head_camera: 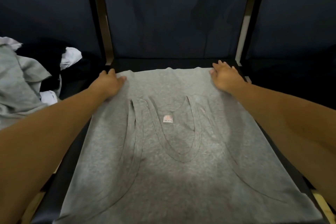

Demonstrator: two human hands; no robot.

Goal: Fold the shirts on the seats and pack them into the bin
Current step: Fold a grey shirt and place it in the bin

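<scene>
- A grey sleeveless cotton shirt (181,178) lies flat, covering the dark padded chair seat (181,62) from near edge almost to far edge; its pink neck label (168,118) faces up.
- The left hand (109,83) rests on the shirt's far left corner, thumb on the cloth and fingers bent over the edge; a pinch cannot be told.
- The right hand (225,78) presses the far right corner, fingers (221,63) spread and reaching past the hem.
- A heap of grey, black and white clothes (21,82) sits on the seat to the left.
</scene>
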